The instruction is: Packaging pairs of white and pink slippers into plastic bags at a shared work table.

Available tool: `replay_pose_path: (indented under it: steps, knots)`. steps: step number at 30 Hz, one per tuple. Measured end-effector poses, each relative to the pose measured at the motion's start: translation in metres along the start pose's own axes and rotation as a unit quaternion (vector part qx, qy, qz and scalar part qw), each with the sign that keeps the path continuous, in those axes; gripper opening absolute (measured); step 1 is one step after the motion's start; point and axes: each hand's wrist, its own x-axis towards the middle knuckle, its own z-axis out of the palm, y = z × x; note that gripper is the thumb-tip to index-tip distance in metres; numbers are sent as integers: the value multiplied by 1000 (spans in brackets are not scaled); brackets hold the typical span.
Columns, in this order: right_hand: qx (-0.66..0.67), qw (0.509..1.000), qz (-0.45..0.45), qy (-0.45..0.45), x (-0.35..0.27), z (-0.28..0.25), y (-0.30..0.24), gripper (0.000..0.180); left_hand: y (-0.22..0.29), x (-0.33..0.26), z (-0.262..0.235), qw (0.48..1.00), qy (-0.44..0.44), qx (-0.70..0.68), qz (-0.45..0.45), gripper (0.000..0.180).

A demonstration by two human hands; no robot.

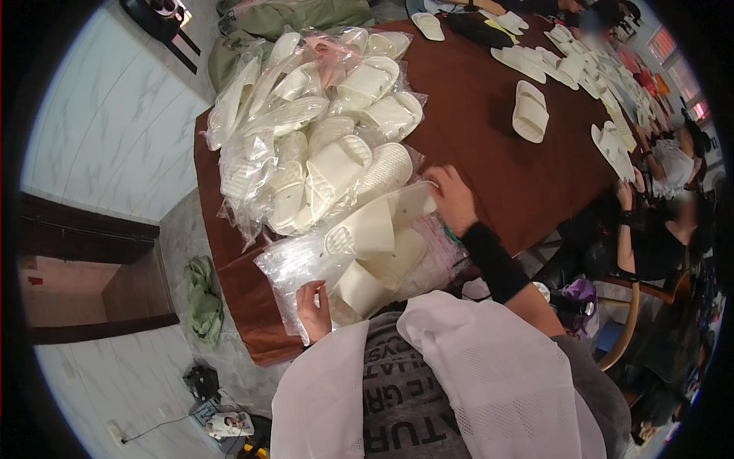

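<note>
Right in front of me, a pair of cream slippers [370, 232] lies in a clear plastic bag [294, 265] at the table's near edge. My left hand [314, 312] is at the bag's near left side, fingers bent and close together on the film. At the far right end of the bag, beside a slipper's tip, my right hand [456, 200] has its fingers curled in on the edge of the film. Just beyond is a heap of bagged cream slippers [336, 168]. Pinkish plastic film [451, 256] shows under the bag's right side.
The table has a brown cover [466, 122]. A lone slipper [530, 112] rests to the right, with more loose slippers [581, 65] farther off. Other people work along the right side; one person's hands [631, 187] touch a slipper. A green sack [201, 302] lies on the floor left.
</note>
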Motion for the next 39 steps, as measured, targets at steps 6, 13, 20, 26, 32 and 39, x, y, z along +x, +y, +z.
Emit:
replay_pose_path:
  steps: [6,13,20,26,32,39]
  knots:
    - [-202,976,39,-66,-83,-16,81,39,34,21,9,988,-52,-62,129,15]
    - [-241,968,-3,-67,-89,-9,70,47,63,38,62,950,-170,47,259,16]
    - [-198,972,42,-117,-90,-5,86,60,67,38,90,907,-187,219,307,13]
    - [-20,981,126,-145,-80,-19,93,61,52,28,87,949,-207,70,226,8]
    - [-202,960,72,-179,-81,-29,99,59,61,39,72,977,-120,-43,173,5]
    - [-118,981,-92,-120,-65,-69,-12,61,58,37,64,985,-83,-41,143,8]
